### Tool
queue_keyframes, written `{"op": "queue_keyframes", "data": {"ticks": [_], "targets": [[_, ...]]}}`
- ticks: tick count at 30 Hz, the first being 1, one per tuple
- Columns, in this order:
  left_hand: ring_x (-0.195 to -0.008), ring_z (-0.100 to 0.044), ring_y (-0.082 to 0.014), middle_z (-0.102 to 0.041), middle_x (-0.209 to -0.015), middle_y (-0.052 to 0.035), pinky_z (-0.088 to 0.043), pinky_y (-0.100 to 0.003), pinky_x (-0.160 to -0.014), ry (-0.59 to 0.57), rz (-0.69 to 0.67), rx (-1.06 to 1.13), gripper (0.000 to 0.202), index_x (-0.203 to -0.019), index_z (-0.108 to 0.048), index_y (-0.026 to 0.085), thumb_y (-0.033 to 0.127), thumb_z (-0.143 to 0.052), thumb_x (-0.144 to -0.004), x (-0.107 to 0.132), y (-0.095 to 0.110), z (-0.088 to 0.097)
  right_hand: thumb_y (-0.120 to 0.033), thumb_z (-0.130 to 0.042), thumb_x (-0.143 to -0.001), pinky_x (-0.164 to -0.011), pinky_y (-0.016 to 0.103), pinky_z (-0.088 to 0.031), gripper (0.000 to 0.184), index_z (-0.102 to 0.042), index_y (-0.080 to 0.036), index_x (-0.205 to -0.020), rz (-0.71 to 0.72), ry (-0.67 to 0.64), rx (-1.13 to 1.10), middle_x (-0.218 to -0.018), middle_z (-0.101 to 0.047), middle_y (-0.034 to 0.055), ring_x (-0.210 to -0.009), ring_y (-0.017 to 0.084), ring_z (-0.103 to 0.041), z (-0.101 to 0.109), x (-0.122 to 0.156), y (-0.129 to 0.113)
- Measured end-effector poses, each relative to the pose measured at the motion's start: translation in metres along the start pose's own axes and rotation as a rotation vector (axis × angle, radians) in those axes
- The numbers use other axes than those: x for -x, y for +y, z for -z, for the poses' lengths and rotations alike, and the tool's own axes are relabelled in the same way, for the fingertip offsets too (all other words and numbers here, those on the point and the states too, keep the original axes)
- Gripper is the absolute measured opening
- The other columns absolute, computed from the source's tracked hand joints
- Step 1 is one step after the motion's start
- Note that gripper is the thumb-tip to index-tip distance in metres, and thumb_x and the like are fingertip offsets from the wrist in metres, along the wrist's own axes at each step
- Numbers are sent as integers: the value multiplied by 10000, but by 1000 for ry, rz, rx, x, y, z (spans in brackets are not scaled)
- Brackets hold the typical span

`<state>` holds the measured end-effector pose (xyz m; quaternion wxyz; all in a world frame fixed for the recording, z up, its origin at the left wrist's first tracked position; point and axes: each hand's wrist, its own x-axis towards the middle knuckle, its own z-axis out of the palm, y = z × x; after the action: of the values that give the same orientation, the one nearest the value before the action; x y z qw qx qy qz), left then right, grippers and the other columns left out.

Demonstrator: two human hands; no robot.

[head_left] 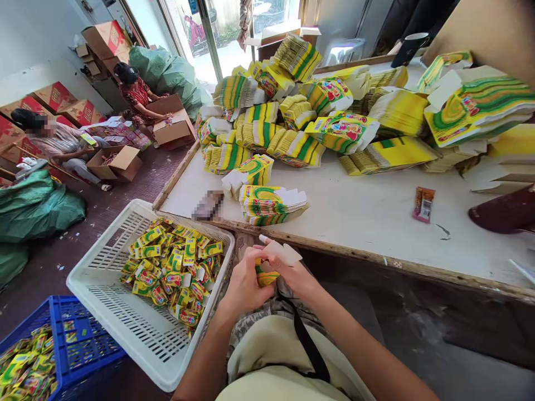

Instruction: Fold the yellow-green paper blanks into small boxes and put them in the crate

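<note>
Both of my hands are closed round one small yellow and green carton [266, 276] over my lap, below the table's front edge. My left hand [243, 285] wraps its left side. My right hand [292, 273] pinches its right side, where a white flap [283, 252] sticks up. A low stack of flat yellow-green cartons [271, 204] lies on the white table [368, 211] just ahead of my hands.
A white slotted basket [137, 326] to my left holds several folded cartons. A blue crate [62, 334] with more sits at bottom left. Big heaps of flat cartons [317, 111] cover the table's back. A small red packet [423, 204] lies on it. Two people sit among cardboard boxes [115, 162].
</note>
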<state>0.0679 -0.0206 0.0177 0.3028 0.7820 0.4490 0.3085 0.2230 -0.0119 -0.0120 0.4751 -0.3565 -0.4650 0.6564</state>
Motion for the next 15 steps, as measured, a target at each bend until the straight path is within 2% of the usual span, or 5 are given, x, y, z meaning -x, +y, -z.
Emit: {"op": "queue_keyframes", "data": {"ticks": [3, 5, 8, 12, 15], "targets": [[-790, -603, -197, -561, -1008, -46, -503, -332, -696, -46, 33, 68, 585, -1189, -366, 235, 142, -645, -683, -1, -7, -4, -528, -668, -873, -1156, 494, -398, 769, -373, -263, -1532, 192, -96, 271, -1525, -481, 139, -1403, 289, -467, 0, 4, -7], [-846, -619, -215, -552, -1096, -88, -517, -355, -727, 21, 53, 98, 708, -1277, -303, 219, 140, -662, -673, -2, -11, -8, -321, -641, -918, -1182, 478, -370, 634, -418, -282, -1510, 298, -141, 478, -1549, -455, 105, -1430, 265, -434, 1, 6, -11], [-1063, -593, -276, -510, -1222, -138, -502, -430, -883, 208, 128, -21, 767, -1313, -311, 208, 95, -669, -645, -2, -17, -10, -143, -493, -956, -1115, 430, -468, 472, -578, -311, -1389, 387, -72, 603, -1453, -567, 74, -1325, 226, -557, 7, 3, -9], [-1113, -562, -297, -564, -1147, -101, -459, -457, -949, 282, 206, -197, 582, -1193, -474, 213, 92, -680, -663, 0, -20, -3, -196, -516, -967, -1050, 422, -522, 385, -628, -274, -1327, 432, 124, 627, -1383, -613, 108, -1253, 234, -614, 20, -5, 3], [-1001, -597, -248, -587, -1075, -73, -494, -378, -857, 241, 164, -166, 533, -1185, -496, 214, 161, -728, -708, 1, -21, 6, -251, -560, -962, -1080, 452, -490, 362, -631, -238, -1316, 449, 51, 703, -1475, -520, 144, -1336, 265, -542, 27, -9, 6]]}}
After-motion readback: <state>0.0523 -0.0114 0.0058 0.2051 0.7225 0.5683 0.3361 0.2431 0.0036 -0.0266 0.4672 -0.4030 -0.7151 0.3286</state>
